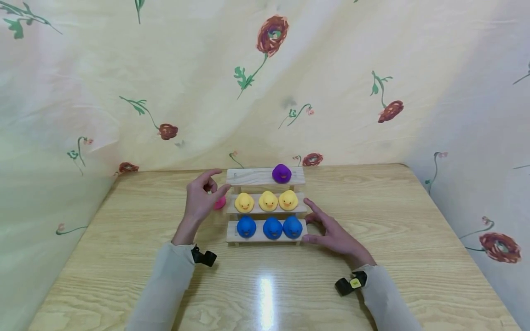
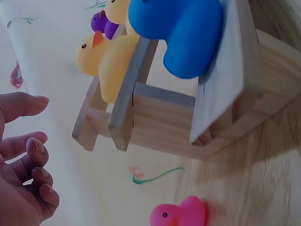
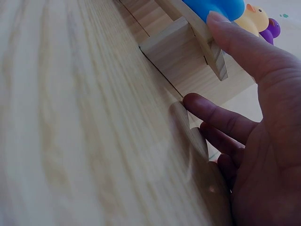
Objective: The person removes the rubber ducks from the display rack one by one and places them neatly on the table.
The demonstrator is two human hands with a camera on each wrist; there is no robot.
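Observation:
A three-step wooden stand (image 1: 252, 177) bears rubber ducks. On the top step sits one purple duck (image 1: 282, 174), right of its middle. Three yellow ducks (image 1: 268, 201) line the middle step, and three blue ducks (image 1: 272, 228) the lowest. My left hand (image 1: 201, 196) is raised by the stand's left end, thumb and forefinger apart, nothing between them. Partly hidden behind it, a pink duck (image 1: 220, 202) rests on the table; the left wrist view shows this pink duck (image 2: 179, 213) too. At the stand's right end is my right hand (image 1: 331, 231), its thumb close to the lowest step.
The stand is on a light wood-grain table (image 1: 364, 197). A flowered cloth (image 1: 198, 82) hangs behind the table and along both sides. Each wrist bears a small black camera, such as the left wrist camera (image 1: 204, 256).

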